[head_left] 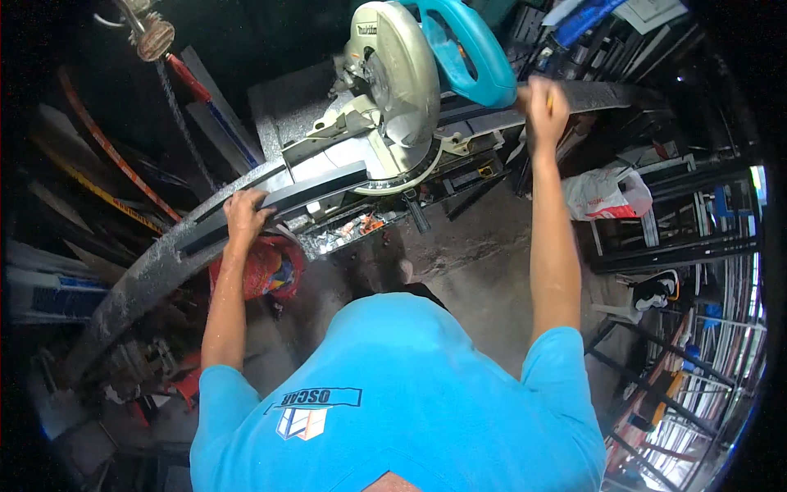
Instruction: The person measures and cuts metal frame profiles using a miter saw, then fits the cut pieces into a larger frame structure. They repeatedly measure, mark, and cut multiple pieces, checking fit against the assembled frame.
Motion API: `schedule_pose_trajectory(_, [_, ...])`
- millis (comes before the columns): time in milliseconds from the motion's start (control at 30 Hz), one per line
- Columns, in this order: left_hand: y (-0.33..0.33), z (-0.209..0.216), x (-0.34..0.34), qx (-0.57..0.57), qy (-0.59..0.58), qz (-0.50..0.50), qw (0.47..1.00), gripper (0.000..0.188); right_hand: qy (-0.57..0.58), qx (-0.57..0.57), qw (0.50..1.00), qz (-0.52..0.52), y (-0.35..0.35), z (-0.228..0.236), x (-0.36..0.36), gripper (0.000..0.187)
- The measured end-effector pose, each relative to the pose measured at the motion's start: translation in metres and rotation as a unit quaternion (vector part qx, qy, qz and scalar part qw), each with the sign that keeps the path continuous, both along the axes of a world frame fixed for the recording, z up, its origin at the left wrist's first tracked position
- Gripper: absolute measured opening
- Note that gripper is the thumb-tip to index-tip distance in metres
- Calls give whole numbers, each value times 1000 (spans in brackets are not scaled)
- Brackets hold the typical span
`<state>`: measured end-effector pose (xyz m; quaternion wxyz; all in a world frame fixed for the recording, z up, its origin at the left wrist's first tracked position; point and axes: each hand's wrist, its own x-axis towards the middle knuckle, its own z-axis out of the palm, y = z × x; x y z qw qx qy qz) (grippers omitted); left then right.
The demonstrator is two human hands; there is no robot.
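with left hand, clamps fingers on a dark bar beside the miter saw; with right hand, curls fingers around a small yellow thing.

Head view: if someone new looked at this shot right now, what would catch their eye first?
Probably the big saw at top centre, with its cream guard and bright teal handle; the right hand is just right of that handle. Next, the vivid blue shirt filling the lower middle. Then, left of centre, the left hand on a long dark bar.
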<state>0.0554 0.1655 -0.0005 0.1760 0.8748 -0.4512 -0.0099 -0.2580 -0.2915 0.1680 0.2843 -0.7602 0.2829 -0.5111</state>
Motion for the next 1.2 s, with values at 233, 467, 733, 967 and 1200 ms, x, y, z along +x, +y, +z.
schedule_pose_trajectory(233, [-22, 36, -44, -85, 22, 4, 996, 35, 560, -63, 820, 102, -44, -199, -84, 50])
schedule_pose_trajectory(467, [-44, 63, -131, -47, 337, -89, 936, 27, 460, 253, 838, 151, -81, -200, -101, 36])
schedule_pose_trajectory(733, [-118, 33, -202, -128, 562, -66, 815, 45, 245, 165, 941, 164, -5, -114, -147, 30])
schedule_pose_trajectory(967, [-179, 45, -241, -71, 672, -1, 737, 36, 142, 288, 891, 321, 116, -140, -89, 27])
schedule_pose_trajectory(1200, [-149, 34, -240, -164, 790, 102, 583, 27, 212, 409, 778, 427, 135, -128, -53, 47])
